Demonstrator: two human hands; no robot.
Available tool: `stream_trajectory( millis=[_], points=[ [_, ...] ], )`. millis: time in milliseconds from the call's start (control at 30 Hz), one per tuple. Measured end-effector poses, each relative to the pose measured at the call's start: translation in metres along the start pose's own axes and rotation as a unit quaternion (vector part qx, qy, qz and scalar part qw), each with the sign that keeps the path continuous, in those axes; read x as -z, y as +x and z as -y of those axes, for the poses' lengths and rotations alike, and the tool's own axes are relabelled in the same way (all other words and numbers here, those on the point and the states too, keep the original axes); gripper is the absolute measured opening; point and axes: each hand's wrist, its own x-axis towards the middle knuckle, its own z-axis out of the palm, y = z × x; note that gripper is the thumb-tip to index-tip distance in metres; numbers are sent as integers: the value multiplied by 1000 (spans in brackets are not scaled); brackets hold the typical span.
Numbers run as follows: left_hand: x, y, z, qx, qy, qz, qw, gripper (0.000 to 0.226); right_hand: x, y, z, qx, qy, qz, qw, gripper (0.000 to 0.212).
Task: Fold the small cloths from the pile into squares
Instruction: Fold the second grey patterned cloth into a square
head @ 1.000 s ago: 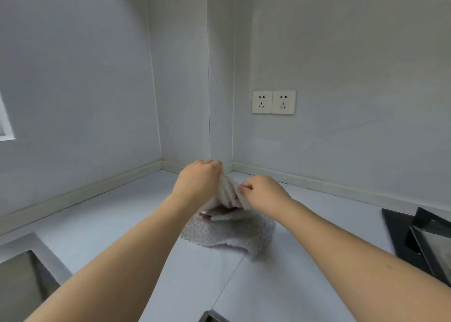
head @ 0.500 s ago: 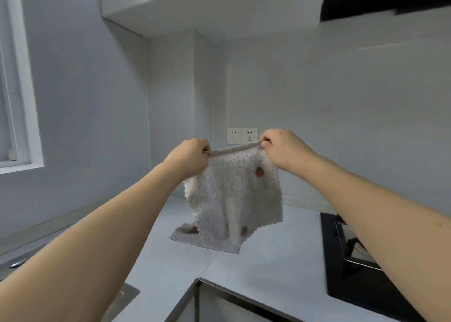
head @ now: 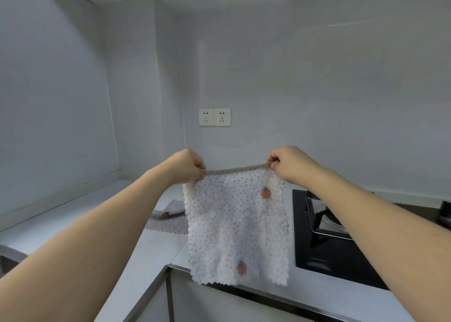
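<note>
The left hand (head: 186,166) and right hand (head: 291,163) each pinch a top corner of the white, dotted, scallop-edged cloth (head: 235,226), which hangs flat above the grey countertop (head: 73,214), so a clean fold likely needs those corners kept level.

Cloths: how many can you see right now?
2 for certain: one cloth hangs spread between the left hand and right hand; the pile on the counter shows at least one, perhaps more partly hidden.
</note>
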Motion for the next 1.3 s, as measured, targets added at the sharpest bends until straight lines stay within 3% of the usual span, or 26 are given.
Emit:
stream_trajectory(
  millis=[133, 267, 400, 600, 833, 1033, 1100, 1167, 1233, 1300],
  points=[
    [-45, 23, 11, 4, 25, 18, 1000, 14, -49, 12, -31, -20, 8, 36, 999, 24],
    [-67, 35, 15, -14, 56, 1, 998, 19, -70, 24, -48, -29, 30, 8, 999, 30],
    [-79, 31, 16, -54, 74, 11, 996, 18, -82, 18, -52, -28, 35, 2, 999, 30],
    [-113, 2, 35, -122, 154, 23, 980, 12, -120, -22, -62, -38, 3, 61, 997, 27],
    [-159, -41, 49, -124, 188, 197, 954, 21, -169, -67, -73, -41, 8, 127, 991, 31],
    [-140, -15, 47, -144, 185, 105, 967, 17, -153, -45, -78, -27, -14, 41, 999, 27],
    [-134, -9, 44, -177, 255, 50, 949, 33, -147, -36, -75, -7, -17, -13, 1000, 24],
    [-135, -10, 47, -285, 334, -15, 899, 47, -148, -35, -73, 19, -28, -63, 997, 19],
    [-147, -19, 56, -373, 359, -17, 856, 43, -162, -43, -76, 57, -61, -55, 995, 18],
    [-165, -31, 68, -385, 345, 24, 856, 23, -183, -58, -82, 90, -112, -2, 990, 23]
  ],
)
